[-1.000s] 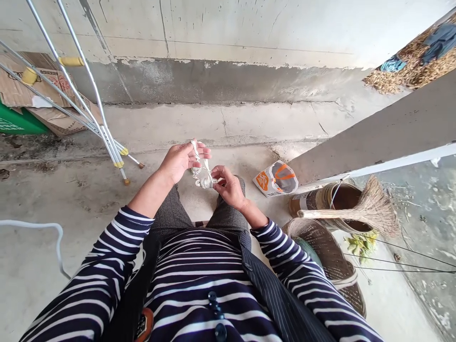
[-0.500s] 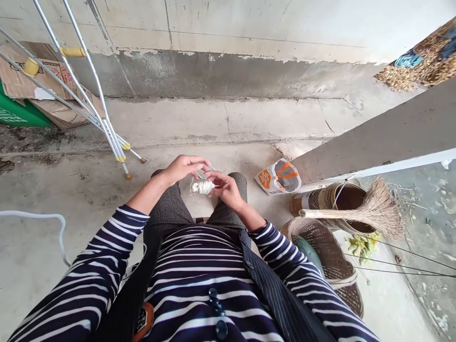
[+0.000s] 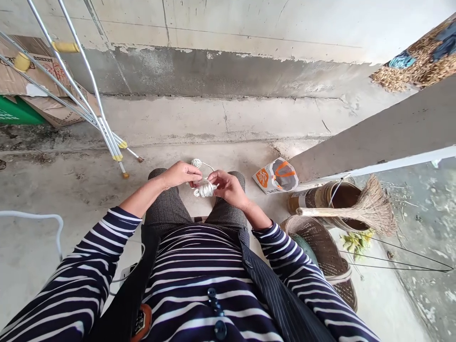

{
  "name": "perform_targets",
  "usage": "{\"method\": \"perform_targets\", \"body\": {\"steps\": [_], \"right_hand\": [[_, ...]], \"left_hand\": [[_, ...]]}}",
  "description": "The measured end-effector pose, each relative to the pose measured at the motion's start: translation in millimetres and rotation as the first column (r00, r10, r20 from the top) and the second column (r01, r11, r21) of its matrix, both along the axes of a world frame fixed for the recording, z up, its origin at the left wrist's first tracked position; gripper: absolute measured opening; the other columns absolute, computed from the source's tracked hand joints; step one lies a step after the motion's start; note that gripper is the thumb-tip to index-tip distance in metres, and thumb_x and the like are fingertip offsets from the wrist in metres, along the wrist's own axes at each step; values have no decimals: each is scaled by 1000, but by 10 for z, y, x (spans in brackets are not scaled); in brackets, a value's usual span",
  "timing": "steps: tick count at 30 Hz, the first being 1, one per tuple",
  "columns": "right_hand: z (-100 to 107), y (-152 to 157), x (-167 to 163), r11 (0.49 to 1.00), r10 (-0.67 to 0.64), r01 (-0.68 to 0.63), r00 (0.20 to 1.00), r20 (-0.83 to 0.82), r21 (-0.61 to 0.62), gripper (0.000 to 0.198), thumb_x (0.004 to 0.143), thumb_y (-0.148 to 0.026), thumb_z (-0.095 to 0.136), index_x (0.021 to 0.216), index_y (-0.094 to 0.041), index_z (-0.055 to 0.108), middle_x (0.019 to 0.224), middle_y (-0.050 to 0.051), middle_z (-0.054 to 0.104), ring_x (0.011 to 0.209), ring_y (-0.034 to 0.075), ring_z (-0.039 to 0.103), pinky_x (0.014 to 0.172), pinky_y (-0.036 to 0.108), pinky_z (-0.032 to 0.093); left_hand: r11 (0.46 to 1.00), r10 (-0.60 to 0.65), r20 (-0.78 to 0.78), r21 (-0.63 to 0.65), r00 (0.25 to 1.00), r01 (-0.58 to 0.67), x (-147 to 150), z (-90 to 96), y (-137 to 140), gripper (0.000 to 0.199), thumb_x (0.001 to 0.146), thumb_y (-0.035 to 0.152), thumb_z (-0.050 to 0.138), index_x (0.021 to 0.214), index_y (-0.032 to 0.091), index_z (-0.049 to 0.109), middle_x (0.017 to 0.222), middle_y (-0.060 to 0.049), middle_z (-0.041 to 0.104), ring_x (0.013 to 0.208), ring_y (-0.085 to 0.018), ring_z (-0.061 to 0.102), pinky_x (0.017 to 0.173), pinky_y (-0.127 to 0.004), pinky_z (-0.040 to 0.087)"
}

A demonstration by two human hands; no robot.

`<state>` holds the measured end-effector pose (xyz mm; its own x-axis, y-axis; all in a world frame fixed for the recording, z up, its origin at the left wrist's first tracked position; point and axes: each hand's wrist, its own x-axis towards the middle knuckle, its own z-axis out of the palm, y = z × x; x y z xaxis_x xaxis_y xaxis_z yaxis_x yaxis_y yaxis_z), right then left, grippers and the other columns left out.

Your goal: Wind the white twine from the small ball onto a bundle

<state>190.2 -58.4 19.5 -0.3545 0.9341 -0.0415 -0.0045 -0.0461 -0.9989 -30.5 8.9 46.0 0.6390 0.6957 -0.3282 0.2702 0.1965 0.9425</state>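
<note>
Over my lap, my right hand [image 3: 230,188] has its fingers closed round a wound bundle of white cord [image 3: 205,190]. My left hand [image 3: 181,174] is brought up close to it, thumb and fingers pinched on a strand of the same cord. Just beyond the hands shows a smaller ball of white cord [image 3: 195,163]; I cannot tell whether it rests on the floor or hangs. A loose strand [image 3: 208,166] curves from that ball back toward my right hand. My fingers hide part of the bundle.
Crutches [image 3: 101,121] lean at the left by cardboard boxes [image 3: 53,83]. To the right stand an orange-and-white bag [image 3: 265,178], a bucket [image 3: 347,192] with a straw broom [image 3: 377,206] across it, and a wicker basket [image 3: 320,232] holding a dark green round thing. A wall [image 3: 213,71] runs ahead.
My left hand has come down from above the bundle and pinches the cord beside it. The small cord ball and its curved strand now show beyond my hands.
</note>
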Motion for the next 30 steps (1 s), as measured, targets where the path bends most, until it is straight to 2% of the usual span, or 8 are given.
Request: {"method": "perform_targets", "body": {"steps": [5, 11, 15, 17, 20, 25, 27, 30], "right_hand": [[61, 71, 56, 980, -9, -72, 916, 401, 186, 34, 69, -5, 58, 97, -22, 66, 82, -2, 68, 73, 14, 59, 69, 26, 45], [134, 72, -4, 974, 92, -138, 965, 245, 181, 36, 74, -10, 61, 107, -22, 60, 87, -1, 67, 76, 14, 60, 69, 25, 46], [-11, 56, 56, 986, 61, -90, 978, 197, 142, 38, 75, -16, 68, 110, -22, 56, 88, -1, 65, 75, 14, 60, 67, 24, 46], [-80, 79, 117, 986, 9, -60, 952, 306, 157, 36, 73, -13, 66, 107, -22, 57, 88, -1, 66, 75, 14, 61, 68, 25, 46], [-108, 137, 187, 968, -114, -36, 817, 565, 248, 34, 74, -6, 62, 104, -23, 60, 88, -1, 71, 73, 15, 62, 69, 26, 45], [-80, 206, 166, 864, -232, -236, 598, 767, 445, 28, 88, -6, 55, 107, -25, 65, 105, 5, 75, 89, 20, 67, 71, 27, 44], [-104, 218, 152, 820, -263, -289, 576, 774, 494, 27, 92, -8, 53, 108, -25, 66, 108, 7, 74, 94, 21, 66, 73, 27, 45], [-176, 229, 174, 822, -323, -219, 583, 746, 527, 24, 94, -10, 52, 107, -25, 67, 107, 6, 74, 94, 20, 66, 73, 26, 46]], "left_hand": [[997, -49, -43, 62, 998, 52, -80, 370, 110, 21, 78, 30, 75, 70, 11, 74, 61, -4, 67, 56, -13, 60, 59, -24, 49], [981, 37, -104, 193, 994, -16, -24, 536, 260, 9, 70, 12, 74, 61, 13, 75, 51, -2, 61, 47, -14, 57, 53, -25, 44], [995, -99, -152, 15, 983, 102, -23, 440, 401, 7, 64, 10, 79, 60, 16, 76, 48, -3, 61, 43, -16, 56, 49, -27, 44], [972, -225, -191, -104, 955, 209, -37, 372, 409, 4, 64, 16, 81, 63, 17, 78, 50, -4, 64, 44, -17, 57, 47, -27, 44], [943, -295, -206, -218, 933, 250, -43, 292, 320, 10, 66, 25, 84, 67, 17, 78, 53, -7, 64, 45, -19, 58, 43, -28, 43], [922, -216, -42, -336, 975, 190, -19, 269, 132, 21, 70, 31, 86, 80, 14, 77, 57, -5, 64, 44, -14, 55, 43, -25, 44], [924, -146, 59, -349, 988, 157, -10, 309, 71, 21, 74, 32, 83, 83, 14, 75, 64, -6, 67, 48, -12, 57, 46, -23, 44], [944, 42, 193, -330, 980, 25, 11, 382, -51, 22, 77, 31, 81, 80, 14, 69, 72, -6, 68, 54, -11, 58, 47, -20, 43]]}}
